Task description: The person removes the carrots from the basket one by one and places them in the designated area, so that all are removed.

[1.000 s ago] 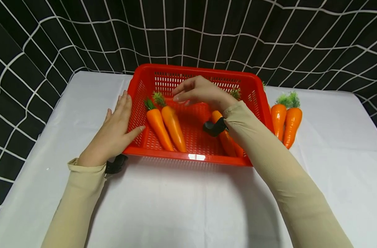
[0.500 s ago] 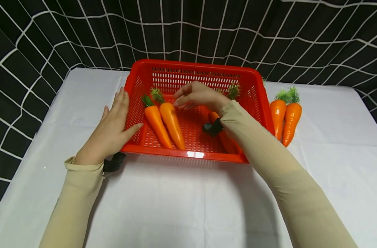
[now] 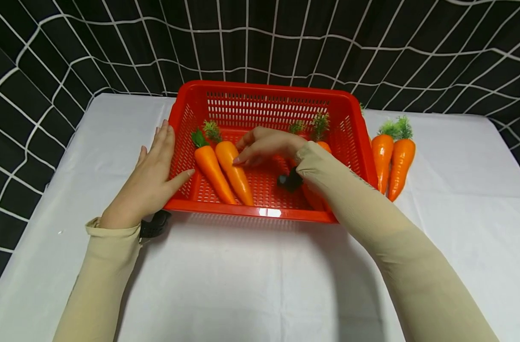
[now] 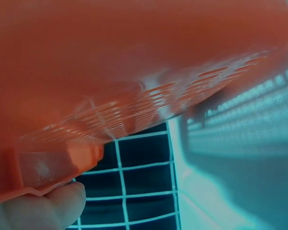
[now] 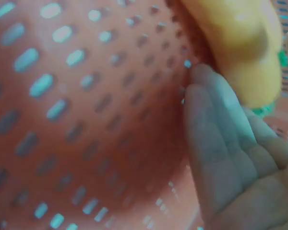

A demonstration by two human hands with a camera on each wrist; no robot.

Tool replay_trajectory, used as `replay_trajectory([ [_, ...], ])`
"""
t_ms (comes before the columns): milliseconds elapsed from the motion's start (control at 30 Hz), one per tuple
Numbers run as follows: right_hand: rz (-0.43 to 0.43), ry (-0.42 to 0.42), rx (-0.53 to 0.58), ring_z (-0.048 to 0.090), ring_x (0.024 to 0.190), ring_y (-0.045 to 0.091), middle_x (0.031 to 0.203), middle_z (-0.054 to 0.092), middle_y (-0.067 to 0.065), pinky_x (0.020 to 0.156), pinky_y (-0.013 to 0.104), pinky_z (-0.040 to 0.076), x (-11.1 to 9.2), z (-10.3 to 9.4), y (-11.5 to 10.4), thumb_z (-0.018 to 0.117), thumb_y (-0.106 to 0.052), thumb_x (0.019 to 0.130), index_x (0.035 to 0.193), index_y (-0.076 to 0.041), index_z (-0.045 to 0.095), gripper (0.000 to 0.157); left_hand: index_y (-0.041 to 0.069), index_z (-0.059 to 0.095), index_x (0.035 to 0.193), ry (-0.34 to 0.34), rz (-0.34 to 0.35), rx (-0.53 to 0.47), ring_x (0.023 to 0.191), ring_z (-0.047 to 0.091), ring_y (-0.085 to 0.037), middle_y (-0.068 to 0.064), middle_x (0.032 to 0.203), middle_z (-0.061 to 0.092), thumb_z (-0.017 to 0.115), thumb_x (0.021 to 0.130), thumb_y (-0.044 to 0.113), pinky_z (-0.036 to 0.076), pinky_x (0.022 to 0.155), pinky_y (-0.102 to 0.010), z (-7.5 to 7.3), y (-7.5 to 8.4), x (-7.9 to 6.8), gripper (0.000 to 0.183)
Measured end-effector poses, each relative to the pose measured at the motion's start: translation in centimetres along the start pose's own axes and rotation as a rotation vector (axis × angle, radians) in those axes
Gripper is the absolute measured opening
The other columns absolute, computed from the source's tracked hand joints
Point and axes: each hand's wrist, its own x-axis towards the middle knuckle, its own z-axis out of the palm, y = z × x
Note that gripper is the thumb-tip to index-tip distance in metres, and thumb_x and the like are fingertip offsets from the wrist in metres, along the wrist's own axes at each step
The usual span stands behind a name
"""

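Note:
A red slotted plastic basket (image 3: 225, 209) sits on the table, with two orange carrots (image 3: 214, 173) at its left side. My left hand (image 3: 150, 178) lies flat against the basket's left rim, its thumb over the inner side. Inside the basket, my right hand (image 3: 270, 145) reaches down at the right-hand carrot of that pair (image 3: 236, 175). Its thumb tip is at the carrot's upper part. In the right wrist view, straight fingers (image 5: 216, 134) extend beside the carrot (image 5: 245, 48), close to the basket floor; contact is hard to tell.
More carrots (image 3: 313, 195) lie at the basket's right side, partly hidden under my right forearm. Outside the basket, on the white tablecloth (image 3: 225, 275), two carrots (image 3: 401, 164) lie side by side at the right. A black curtain with white netting (image 3: 260, 52) hangs behind.
My right hand has lowered into the basket and moved left, from above the basket floor to the second carrot. The left hand stays at the rim; the view has shifted slightly.

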Motion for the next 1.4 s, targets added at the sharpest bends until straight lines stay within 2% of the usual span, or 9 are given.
replay_trajectory([
  [133,0.017,0.032,0.019,0.064,0.079,0.016,0.091,0.064,0.006,0.08,0.032,0.053,0.2,0.6,0.1,0.067,-0.013,0.087,0.111,0.004,0.059,0.03,-0.003,0.001,0.149,0.001,0.001,0.0,0.143,-0.006,-0.028,-0.016,0.156,-0.007,0.053,0.095,0.031,0.002,0.108,-0.061,0.0,0.0,0.1,0.083],
  [267,0.023,0.061,-0.008,0.06,0.069,0.012,0.078,0.063,0.002,0.072,0.029,0.054,0.4,1.0,0.2,0.07,-0.019,0.086,0.099,0.001,0.062,0.025,-0.004,0.001,0.149,0.005,0.002,0.002,0.143,-0.006,-0.028,-0.016,0.156,-0.006,0.054,0.094,0.031,0.002,0.108,-0.061,0.0,0.0,0.1,0.083],
  [400,0.02,0.068,-0.028,0.06,0.06,0.013,0.068,0.06,0.002,0.064,0.028,0.054,0.5,1.3,0.2,0.072,-0.021,0.084,0.089,-0.001,0.061,0.023,-0.004,0.002,0.149,0.011,0.003,0.001,0.143,-0.006,-0.028,-0.015,0.157,-0.006,0.054,0.094,0.032,0.002,0.108,-0.061,0.0,0.0,0.1,0.083],
  [500,0.022,0.08,-0.018,0.06,0.057,0.014,0.065,0.06,0.004,0.061,0.028,0.054,0.6,1.4,0.1,0.073,-0.02,0.083,0.088,-0.001,0.06,0.023,-0.004,0.001,0.149,0.013,0.002,0.0,0.143,-0.006,-0.028,-0.015,0.157,-0.007,0.054,0.094,0.032,0.002,0.108,-0.061,0.0,0.0,0.0,0.083],
  [767,0.011,0.114,0.022,0.06,0.056,0.015,0.07,0.059,0.006,0.062,0.029,0.055,0.3,1.2,-0.4,0.074,-0.015,0.081,0.103,0.0,0.054,0.034,-0.004,0.001,0.149,0.002,0.005,0.009,0.143,-0.004,-0.031,-0.016,0.156,-0.006,0.052,0.095,0.032,0.002,0.108,-0.061,0.0,0.1,0.0,0.082],
  [900,-0.009,0.117,0.062,0.063,0.062,0.015,0.085,0.061,0.009,0.068,0.032,0.056,0.2,1.0,-0.6,0.074,-0.012,0.08,0.109,0.001,0.051,0.039,-0.004,0.0,0.148,-0.015,0.006,0.008,0.143,-0.006,-0.03,-0.016,0.156,-0.007,0.051,0.096,0.032,0.001,0.108,-0.061,0.1,0.1,0.1,0.082],
  [1033,-0.055,0.107,0.098,0.064,0.071,0.016,0.099,0.062,0.013,0.075,0.035,0.055,0.2,0.9,-0.7,0.073,-0.009,0.08,0.11,0.004,0.056,0.037,-0.006,0.001,0.148,-0.019,0.01,0.008,0.143,-0.006,-0.029,-0.017,0.156,-0.007,0.052,0.096,0.031,0.001,0.108,-0.061,0.2,0.1,0.1,0.081],
  [1200,-0.102,0.102,0.074,0.062,0.073,0.015,0.095,0.065,0.011,0.078,0.036,0.054,0.1,0.9,-0.8,0.073,-0.008,0.08,0.103,0.006,0.064,0.028,-0.005,0.0,0.148,-0.023,0.008,0.01,0.143,-0.007,-0.03,-0.017,0.156,-0.008,0.051,0.096,0.03,0.001,0.108,-0.061,0.1,0.1,0.1,0.081],
  [1400,-0.13,0.081,0.055,0.062,0.072,0.013,0.09,0.066,0.008,0.079,0.037,0.054,0.0,0.9,-1.2,0.073,-0.01,0.08,0.098,0.005,0.067,0.024,-0.004,-0.001,0.148,-0.017,0.001,0.014,0.143,-0.008,-0.029,-0.016,0.156,-0.009,0.051,0.096,0.031,0.001,0.108,-0.061,-0.1,0.1,-0.1,0.082],
])
